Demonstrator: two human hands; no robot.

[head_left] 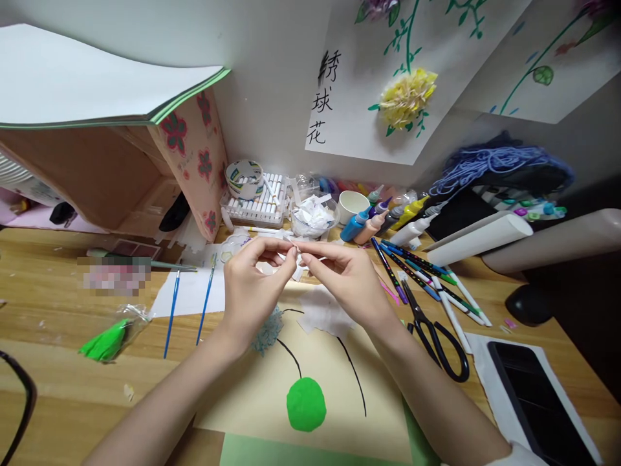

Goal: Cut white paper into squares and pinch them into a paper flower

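Observation:
My left hand (255,285) and my right hand (347,278) meet above the desk, each pinching an end of a small strip of white tissue paper (295,249). Both hands have fingers closed on it. Below them lies a cream sheet (320,382) with black drawn stems, a pale blue tissue flower (268,330), a white tissue patch (325,314) and a green round blob (306,404).
Black scissors (436,336) and several markers (422,275) lie to the right, with paint bottles (383,217) and a white cup (352,206) behind. Two blue brushes (189,310) and a green tassel bag (109,336) lie left. A phone (538,401) sits at right.

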